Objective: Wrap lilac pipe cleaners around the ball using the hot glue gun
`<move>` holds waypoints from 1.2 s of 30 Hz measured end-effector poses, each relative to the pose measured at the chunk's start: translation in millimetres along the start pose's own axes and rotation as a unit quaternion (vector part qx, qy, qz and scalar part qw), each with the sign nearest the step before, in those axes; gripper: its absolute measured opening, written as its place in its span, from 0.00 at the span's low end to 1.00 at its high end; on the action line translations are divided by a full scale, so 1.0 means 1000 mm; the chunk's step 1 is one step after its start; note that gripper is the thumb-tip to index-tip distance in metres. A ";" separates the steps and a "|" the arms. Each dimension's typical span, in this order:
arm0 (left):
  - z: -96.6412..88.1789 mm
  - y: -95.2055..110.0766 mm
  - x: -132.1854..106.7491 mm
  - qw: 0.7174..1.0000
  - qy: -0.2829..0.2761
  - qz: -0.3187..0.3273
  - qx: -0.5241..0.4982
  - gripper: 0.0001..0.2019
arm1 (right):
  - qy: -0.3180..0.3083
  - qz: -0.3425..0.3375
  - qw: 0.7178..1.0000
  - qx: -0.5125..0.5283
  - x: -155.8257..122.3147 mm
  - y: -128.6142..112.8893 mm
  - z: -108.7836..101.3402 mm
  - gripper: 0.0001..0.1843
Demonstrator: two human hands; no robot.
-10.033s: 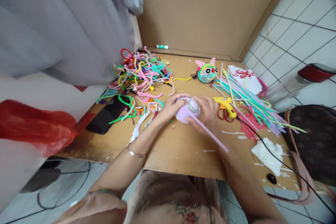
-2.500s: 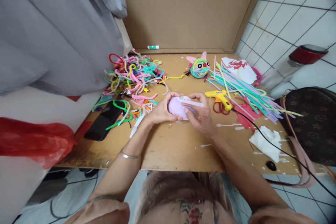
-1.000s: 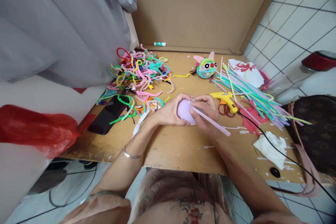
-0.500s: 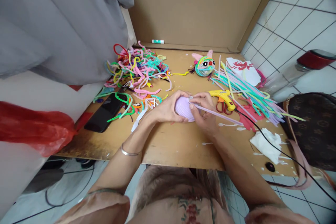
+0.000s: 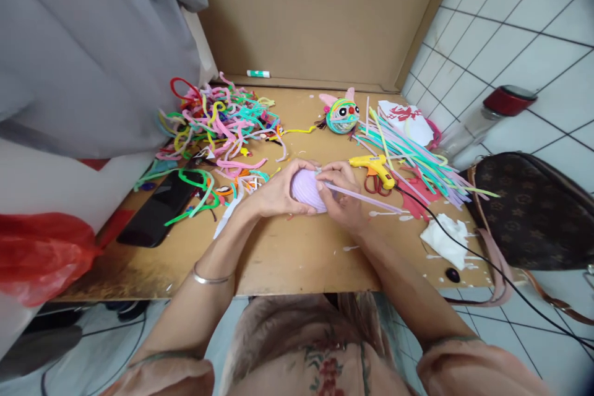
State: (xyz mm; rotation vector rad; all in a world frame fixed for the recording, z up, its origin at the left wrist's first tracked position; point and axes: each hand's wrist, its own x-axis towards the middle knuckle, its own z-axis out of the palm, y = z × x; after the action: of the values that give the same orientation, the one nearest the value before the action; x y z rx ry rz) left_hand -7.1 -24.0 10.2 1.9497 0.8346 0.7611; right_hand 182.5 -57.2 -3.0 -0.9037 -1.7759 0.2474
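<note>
A ball wrapped in lilac pipe cleaner [image 5: 304, 189] rests just above the cardboard tabletop [image 5: 297, 253] at its middle. My left hand [image 5: 273, 192] cups the ball from the left, fingers curled round it. My right hand [image 5: 341, 195] presses on the ball's right side and pinches a lilac pipe cleaner [image 5: 366, 198], whose free end trails right toward the yellow glue gun [image 5: 374, 167].
A tangle of coloured pipe cleaners [image 5: 218, 124] lies at the back left beside a black phone [image 5: 153, 213]. A finished striped ball figure [image 5: 341, 117], straight pipe cleaners [image 5: 413, 158], red scissors [image 5: 371, 184], a tissue [image 5: 443, 238], a brown bag [image 5: 529, 210] and a red-lidded jar [image 5: 482, 120] stand at the right.
The opening at the ball's top has been covered with lilac winding. My right hand now pins the strand against the ball, and its free end has swung from near me to the right.
</note>
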 end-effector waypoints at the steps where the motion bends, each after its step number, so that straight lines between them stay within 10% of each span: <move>1: 0.001 -0.001 0.001 1.000 0.005 0.005 -0.003 0.40 | 0.000 0.002 1.000 0.000 0.000 0.000 0.000 0.06; 10: 0.011 -0.001 0.004 0.997 0.071 -0.011 -0.017 0.37 | -0.071 -0.030 0.997 -0.003 0.006 0.017 -0.012 0.18; 13: 0.009 -0.008 0.007 0.993 0.096 -0.009 -0.064 0.37 | 0.003 0.043 0.988 -0.150 0.012 0.035 -0.028 0.22; 16: 0.006 -0.014 0.009 0.990 0.113 -0.013 -0.088 0.37 | 0.062 0.214 0.909 -0.353 0.019 0.051 -0.049 0.24; 20: 0.003 -0.017 0.011 0.987 0.100 -0.020 -0.123 0.36 | -0.066 0.322 0.804 -0.496 0.023 0.062 -0.069 0.33; 24: 0.001 -0.017 0.011 0.986 0.085 -0.016 -0.142 0.36 | -0.137 0.365 0.763 -0.516 0.024 0.070 -0.070 0.38; 36: -0.003 -0.022 0.008 0.992 0.065 -0.005 -0.109 0.39 | -0.050 0.368 0.817 -0.441 0.019 0.073 -0.068 0.27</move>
State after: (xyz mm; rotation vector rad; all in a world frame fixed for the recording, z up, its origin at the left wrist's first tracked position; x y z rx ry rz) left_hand -10.9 -7.3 -6.2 1.7166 0.8016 0.9402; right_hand 273.3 -11.5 -3.2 -2.2872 -1.5194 -0.0785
